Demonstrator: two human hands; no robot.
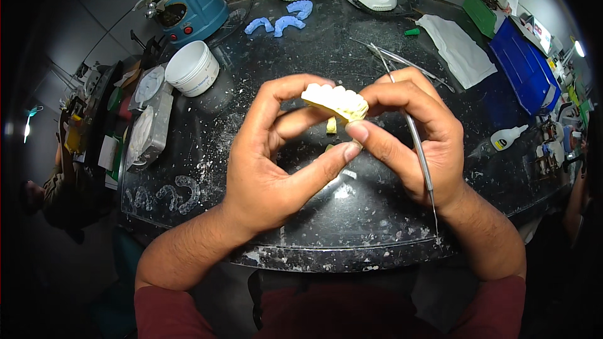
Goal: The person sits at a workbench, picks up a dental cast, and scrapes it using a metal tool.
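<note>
A pale yellow plaster dental cast (337, 101) with a row of moulded teeth is held up between my two hands above the black bench. My left hand (270, 157) closes on it from the left, its thumb reaching toward the lower right end. On the other side, my right hand (414, 132) pinches the cast's right end between thumb and forefinger. A slim metal dental instrument (417, 141) also rests in that hand, its thin hooked tip pointing down toward the bench edge. Below the cast, a small yellow piece (331, 125) shows between my hands; whether it is loose, I cannot tell.
Blue dental moulds (289, 24) lie at the back, near a blue machine (195, 16) and a white tub (192, 69). Clear dental trays (187, 193) sit front left. To the right are metal tools (408, 63), a white cloth (457, 50), a blue bin (524, 66) and a bottle (507, 137).
</note>
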